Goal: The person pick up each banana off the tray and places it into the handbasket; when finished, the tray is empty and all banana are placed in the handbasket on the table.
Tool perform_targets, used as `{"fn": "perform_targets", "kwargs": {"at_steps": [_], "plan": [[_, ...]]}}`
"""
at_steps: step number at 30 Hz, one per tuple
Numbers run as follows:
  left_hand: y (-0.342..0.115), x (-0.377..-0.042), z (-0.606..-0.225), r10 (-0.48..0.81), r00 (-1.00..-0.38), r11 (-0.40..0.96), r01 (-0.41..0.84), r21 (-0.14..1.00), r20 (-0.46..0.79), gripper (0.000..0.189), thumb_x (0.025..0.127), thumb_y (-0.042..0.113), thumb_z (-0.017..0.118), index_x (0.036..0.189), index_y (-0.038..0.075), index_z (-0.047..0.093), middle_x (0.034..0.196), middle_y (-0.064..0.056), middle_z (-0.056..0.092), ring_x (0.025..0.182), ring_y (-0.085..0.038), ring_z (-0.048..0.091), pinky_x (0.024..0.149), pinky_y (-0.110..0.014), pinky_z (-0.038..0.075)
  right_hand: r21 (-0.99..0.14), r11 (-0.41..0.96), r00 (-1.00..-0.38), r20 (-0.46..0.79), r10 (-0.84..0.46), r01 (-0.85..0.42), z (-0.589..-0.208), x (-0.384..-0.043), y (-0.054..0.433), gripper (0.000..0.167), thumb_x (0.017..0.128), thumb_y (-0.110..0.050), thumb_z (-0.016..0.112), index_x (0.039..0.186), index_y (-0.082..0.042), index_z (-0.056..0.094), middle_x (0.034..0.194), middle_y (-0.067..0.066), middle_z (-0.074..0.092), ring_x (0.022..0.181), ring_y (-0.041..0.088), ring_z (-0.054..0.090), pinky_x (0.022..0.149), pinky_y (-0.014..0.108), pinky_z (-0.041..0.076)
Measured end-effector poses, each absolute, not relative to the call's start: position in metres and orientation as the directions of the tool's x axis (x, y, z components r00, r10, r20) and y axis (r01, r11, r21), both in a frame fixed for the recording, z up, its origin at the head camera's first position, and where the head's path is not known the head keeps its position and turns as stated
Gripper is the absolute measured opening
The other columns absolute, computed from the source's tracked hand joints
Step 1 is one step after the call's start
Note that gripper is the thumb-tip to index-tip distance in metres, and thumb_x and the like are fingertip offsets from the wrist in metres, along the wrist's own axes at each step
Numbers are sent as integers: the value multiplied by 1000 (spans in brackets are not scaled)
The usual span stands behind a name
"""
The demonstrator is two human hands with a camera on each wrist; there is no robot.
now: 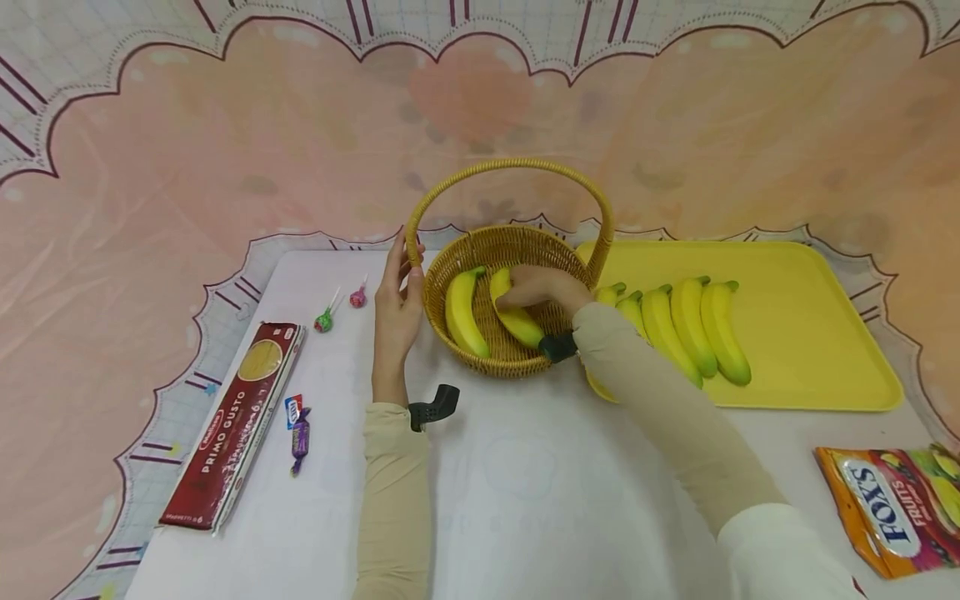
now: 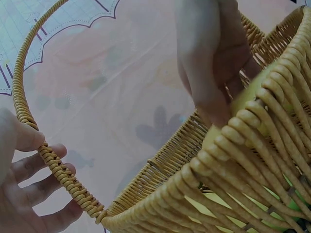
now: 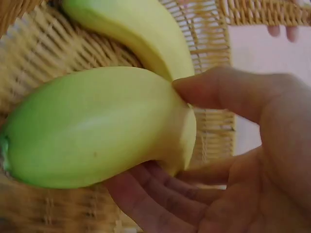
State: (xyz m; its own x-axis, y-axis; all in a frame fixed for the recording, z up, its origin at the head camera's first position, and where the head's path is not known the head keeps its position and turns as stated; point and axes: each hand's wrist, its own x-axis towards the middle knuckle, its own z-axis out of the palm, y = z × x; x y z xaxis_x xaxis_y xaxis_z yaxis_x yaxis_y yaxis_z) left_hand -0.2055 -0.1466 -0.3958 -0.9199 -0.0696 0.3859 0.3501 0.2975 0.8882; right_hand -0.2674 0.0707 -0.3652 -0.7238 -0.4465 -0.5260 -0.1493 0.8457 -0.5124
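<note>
A wicker basket with a tall arched handle stands at the middle of the table's far side. My left hand holds the foot of that handle on its left side, thumb and fingers around the wicker in the left wrist view. Inside the basket, my right hand grips a banana, the thumb on top and the fingers beneath. Another banana lies to the left of it in the basket. Several more bananas lie side by side on a yellow tray to the right.
At the left lie a red spaghetti pack, a purple-wrapped candy, a small blue and red sweet, a green lollipop and a pink lollipop. An orange Fox's candy bag sits at the right front. Patterned cloth hangs behind.
</note>
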Motion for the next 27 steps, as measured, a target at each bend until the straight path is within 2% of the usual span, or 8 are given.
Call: {"fn": "perform_targets", "kwargs": {"at_steps": [3,6,9,12,16,22,24,27], "plan": [[-147,-206,-396,-72,-917,299,354,886,391,51,101,21,43,146,40,29,137,-11,53,129,-22,48,105,-47,42,-519,847,-740,-525,-420,-113,-370,-268,59,39,88,-32,59,109,-1,49,99,11,53,82,24,59,75,34,52],[-147,-207,-396,-75,-917,302,353,885,391,51,101,21,43,146,40,29,136,-10,54,129,-21,48,105,-46,42,-515,854,-754,-532,-384,-72,-374,-268,50,65,87,-36,61,135,2,37,128,17,50,112,28,57,97,36,47],[-147,-208,-397,-77,-919,298,348,889,386,50,101,23,44,146,39,29,136,-7,54,129,-19,48,105,-44,42,-524,852,-744,-563,-360,-15,-377,-268,46,92,88,-39,61,151,-1,5,154,16,24,136,27,37,114,37,29],[-146,-211,-402,-83,-919,257,354,899,385,49,100,23,45,147,30,33,134,-9,55,128,-19,48,107,-43,41,-539,842,-730,-581,-359,15,-380,-269,45,102,89,-42,59,150,-3,-13,159,13,9,143,27,23,118,37,20],[-143,-215,-411,-82,-922,147,365,919,379,44,100,19,45,143,10,39,129,-19,55,126,-26,49,109,-42,37,-549,836,-749,-543,-380,-27,-381,-268,52,99,91,-46,53,149,-1,-14,159,15,3,147,28,12,120,39,14],[-134,-209,-422,-143,-923,19,360,933,359,40,101,16,40,135,-4,44,122,-31,53,120,-33,49,106,-27,37,-686,727,-840,-391,-376,-6,-374,-258,75,92,95,-42,48,149,-6,-16,132,23,52,114,33,58,106,41,39],[-132,-209,-427,-178,-912,-12,376,926,368,39,101,16,40,134,-4,45,120,-31,53,118,-32,49,105,-24,38,-749,662,-878,-308,-367,-13,-373,-252,87,89,95,-40,50,151,-9,-13,114,20,62,94,34,65,92,40,48],[-131,-210,-431,-215,-897,-42,403,914,386,38,101,15,40,133,-4,47,119,-32,54,117,-32,49,104,-23,38,-828,557,-915,-174,-365,-64,-373,-240,110,81,96,-36,51,152,-13,-2,113,18,59,93,35,65,82,40,52]]}}
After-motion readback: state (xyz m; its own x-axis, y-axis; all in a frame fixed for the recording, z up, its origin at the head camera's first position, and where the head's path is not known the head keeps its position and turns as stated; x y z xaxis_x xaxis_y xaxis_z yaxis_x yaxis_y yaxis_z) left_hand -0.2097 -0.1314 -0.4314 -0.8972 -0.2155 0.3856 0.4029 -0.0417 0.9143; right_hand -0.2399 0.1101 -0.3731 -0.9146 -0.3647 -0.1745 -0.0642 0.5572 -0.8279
